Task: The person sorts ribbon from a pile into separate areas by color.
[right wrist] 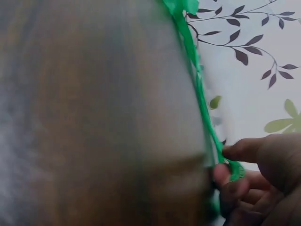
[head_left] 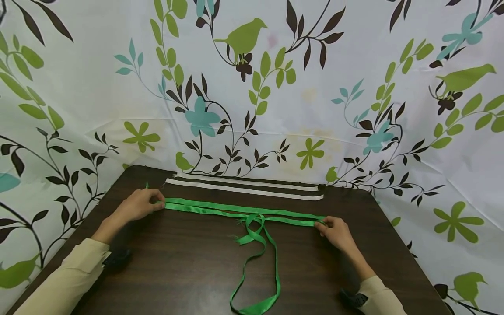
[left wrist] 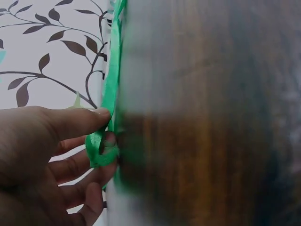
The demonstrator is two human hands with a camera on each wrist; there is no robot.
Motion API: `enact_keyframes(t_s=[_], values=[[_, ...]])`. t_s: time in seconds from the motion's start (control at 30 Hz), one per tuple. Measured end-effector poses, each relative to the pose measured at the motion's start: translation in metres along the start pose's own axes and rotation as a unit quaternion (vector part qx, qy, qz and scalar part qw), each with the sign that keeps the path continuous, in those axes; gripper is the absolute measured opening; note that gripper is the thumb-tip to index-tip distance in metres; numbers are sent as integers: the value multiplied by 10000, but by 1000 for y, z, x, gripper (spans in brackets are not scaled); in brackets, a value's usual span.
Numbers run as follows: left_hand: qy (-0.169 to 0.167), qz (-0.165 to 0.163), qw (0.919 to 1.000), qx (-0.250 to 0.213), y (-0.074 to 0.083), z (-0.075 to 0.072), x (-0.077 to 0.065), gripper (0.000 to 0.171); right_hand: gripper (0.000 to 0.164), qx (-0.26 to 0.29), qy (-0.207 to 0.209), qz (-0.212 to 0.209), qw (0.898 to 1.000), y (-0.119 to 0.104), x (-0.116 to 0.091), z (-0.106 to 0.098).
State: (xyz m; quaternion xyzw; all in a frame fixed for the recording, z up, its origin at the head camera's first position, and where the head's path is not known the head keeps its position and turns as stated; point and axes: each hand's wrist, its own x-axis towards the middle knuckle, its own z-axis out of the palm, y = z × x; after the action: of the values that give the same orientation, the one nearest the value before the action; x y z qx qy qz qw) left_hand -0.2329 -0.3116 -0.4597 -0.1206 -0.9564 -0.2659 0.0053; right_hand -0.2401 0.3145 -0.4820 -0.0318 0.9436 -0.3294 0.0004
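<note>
A green ribbon (head_left: 220, 206) stretches in two near-parallel strands across the dark table, between both hands. At its left end my left hand (head_left: 142, 204) pinches it; in the left wrist view the thumb and fingers hold a folded loop of the ribbon (left wrist: 112, 84). My right hand (head_left: 336, 232) pinches the other end, and the right wrist view shows the ribbon (right wrist: 202, 94) running to the thumb and fingertip. Right of the middle, a looped knot in the ribbon hangs toward the front, with a long loose loop lying on the table.
Two white strips (head_left: 244, 186) lie side by side along the back of the dark wooden table (head_left: 177, 262). Behind it hangs a white cloth (head_left: 252, 144) printed with leaves, birds and flowers. Dark bands or devices sit at both wrists.
</note>
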Motion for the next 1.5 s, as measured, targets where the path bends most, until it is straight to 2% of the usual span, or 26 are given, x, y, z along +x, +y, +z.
enact_keyframes(t_s=[0.13, 0.3, 0.4, 0.47, 0.63, 0.8, 0.9, 1.03, 1.1, 1.2, 1.33, 1.4, 1.5], values=[[-52, -109, 9999, 81, 3, -6, -1, 27, 40, -297, -20, 18, 9996, -9, -7, -12], [243, -220, 9973, 652, 11, -14, -4, 37, 42, -736, 242, -34, 9970, -34, -19, -29], [466, -142, 9942, 963, 22, -16, -6, 38, 39, -763, 312, -190, 9964, -55, -26, -31], [550, 14, 9931, 1033, 31, -15, -6, 37, 37, -674, 168, -388, 9968, -70, -31, -29], [666, 555, 9907, 1048, 61, -8, -8, 34, 38, -486, -538, -846, 9938, -107, -42, -5], [621, 906, 9884, 1051, 85, -4, -10, 37, 43, -754, -1096, -1051, 9855, -125, -61, 32], [644, 888, 9872, 1154, 92, -5, -13, 39, 29, -905, -1277, -1277, 9794, -128, -71, 49], [661, 851, 9859, 1282, 96, -8, -17, 39, 7, -893, -1268, -1517, 9762, -130, -75, 60], [643, 911, 9851, 1309, 98, -8, -19, 39, 2, -829, -1175, -1560, 9772, -131, -76, 59], [625, 1033, 9844, 1279, 103, -7, -20, 39, 4, -682, -944, -1693, 9787, -136, -77, 52], [675, 1223, 9836, 1144, 119, -4, -22, 37, 4, -487, -718, -2052, 9749, -149, -78, 34], [692, 1418, 9822, 1015, 130, -2, -22, 36, 5, -307, -714, -2271, 9708, -155, -78, 24], [628, 1898, 9780, 601, 152, 0, -22, 35, 6, 85, -828, -2604, 9619, -163, -76, 10]])
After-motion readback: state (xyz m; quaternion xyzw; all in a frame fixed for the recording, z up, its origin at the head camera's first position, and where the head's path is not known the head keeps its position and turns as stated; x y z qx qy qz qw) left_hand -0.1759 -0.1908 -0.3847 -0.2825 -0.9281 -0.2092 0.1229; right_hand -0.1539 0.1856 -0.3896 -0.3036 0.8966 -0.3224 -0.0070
